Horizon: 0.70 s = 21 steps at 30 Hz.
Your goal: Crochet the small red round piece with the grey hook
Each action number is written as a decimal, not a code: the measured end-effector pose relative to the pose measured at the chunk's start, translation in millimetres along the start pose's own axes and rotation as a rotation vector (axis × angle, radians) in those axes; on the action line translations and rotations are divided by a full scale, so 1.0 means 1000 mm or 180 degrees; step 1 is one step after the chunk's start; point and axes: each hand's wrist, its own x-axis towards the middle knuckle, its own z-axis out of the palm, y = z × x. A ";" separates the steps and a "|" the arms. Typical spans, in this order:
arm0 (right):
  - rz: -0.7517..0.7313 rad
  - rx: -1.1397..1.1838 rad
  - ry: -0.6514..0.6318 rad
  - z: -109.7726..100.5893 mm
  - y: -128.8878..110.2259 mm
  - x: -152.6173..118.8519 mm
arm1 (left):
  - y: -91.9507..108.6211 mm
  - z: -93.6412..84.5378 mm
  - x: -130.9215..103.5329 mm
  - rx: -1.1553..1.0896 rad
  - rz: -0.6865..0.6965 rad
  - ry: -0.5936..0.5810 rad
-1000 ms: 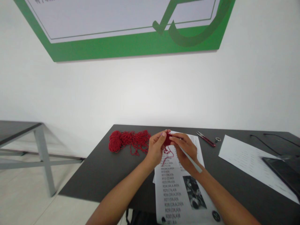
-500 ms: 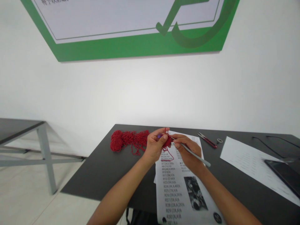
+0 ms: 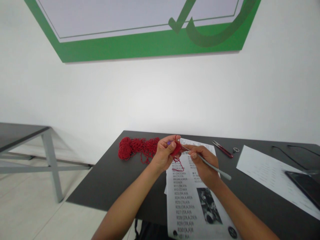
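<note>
Now the right hand (image 3: 206, 163) sits farther back from the left hand (image 3: 165, 152), baring more of the hook (image 3: 225, 175).
Right thumb and fingers grip the hook like a pencil, its far end reaching the small red piece (image 3: 177, 149) pinched in the left hand above the printed sheet (image 3: 182, 206). Against a second ago, the hands are less bunched and the thin shaft shows clear, which suggests a stitch being worked at the piece's edge (whether the tip sits inside a loop is too small to tell). A yarn loop (image 3: 175, 137) crosses the left forefinger, a purple bit (image 3: 169, 143) shows by the left thumb, and a loose strand (image 3: 178, 161) hangs below the piece. On the dark table (image 3: 112, 183), the yarn bundle (image 3: 125, 148) lies beside the left hand; the snips (image 3: 222, 149) rest well apart at the right.
</note>
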 end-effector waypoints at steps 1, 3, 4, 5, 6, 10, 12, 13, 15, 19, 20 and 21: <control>0.0087 0.0158 -0.0001 0.001 0.001 0.000 | 0.000 0.000 0.000 -0.0064 -0.0041 0.0005; 0.0237 0.0543 -0.0011 0.004 0.003 0.001 | -0.001 0.001 -0.001 -0.0188 -0.0125 -0.0005; 0.0287 0.0770 -0.0011 0.005 0.004 0.003 | -0.002 0.001 -0.002 -0.0233 -0.0167 -0.0017; 0.0321 0.1010 -0.0017 0.007 0.004 0.005 | -0.003 0.001 -0.002 -0.0262 -0.0206 -0.0029; 0.0361 0.1243 -0.0040 0.008 0.004 0.007 | -0.004 0.001 -0.002 -0.0267 -0.0237 -0.0040; 0.0620 0.1787 -0.0065 0.009 0.007 0.015 | -0.006 0.000 -0.001 0.0152 -0.0039 -0.0131; 0.0678 0.1738 0.0027 0.007 0.012 0.017 | -0.005 0.001 -0.001 0.0705 0.0311 -0.0090; 0.0660 0.1688 0.0106 0.007 0.015 0.018 | -0.004 0.003 -0.001 0.1026 0.0499 -0.0019; 0.0614 0.1548 0.0317 0.007 0.019 0.017 | -0.003 0.006 -0.002 0.1613 0.0827 0.0195; 0.0566 0.1098 0.0664 0.010 0.020 0.014 | -0.001 0.011 -0.006 0.2329 0.1092 0.0282; 0.0543 0.0971 0.0716 0.011 0.019 0.013 | -0.002 0.011 -0.006 0.2405 0.1121 0.0285; 0.0511 0.0844 0.0769 0.011 0.018 0.013 | -0.002 0.011 -0.006 0.2453 0.1139 0.0292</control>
